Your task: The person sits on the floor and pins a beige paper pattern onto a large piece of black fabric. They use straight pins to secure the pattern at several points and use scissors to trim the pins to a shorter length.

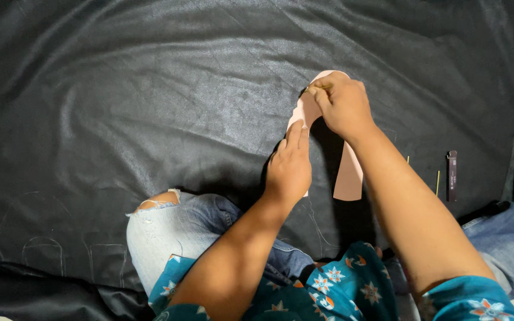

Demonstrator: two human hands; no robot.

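Left hand flat, fingers spread open on pink paper pattern; right hand fist-closed around yellow pencil.

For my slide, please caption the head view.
Left hand presses a pink paper pattern on black fabric while right hand traces it.

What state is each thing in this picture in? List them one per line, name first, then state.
Black fabric: spread flat, slightly creased, faint outlines drawn near its lower left edge.
Pink paper pattern: lying flat on the fabric, arch-shaped, partly covered by the hands.
Left hand: pressed flat on the pattern.
Right hand: pinching a thin marking tool at the pattern's top edge.
Dark narrow bar: lying untouched on the fabric.
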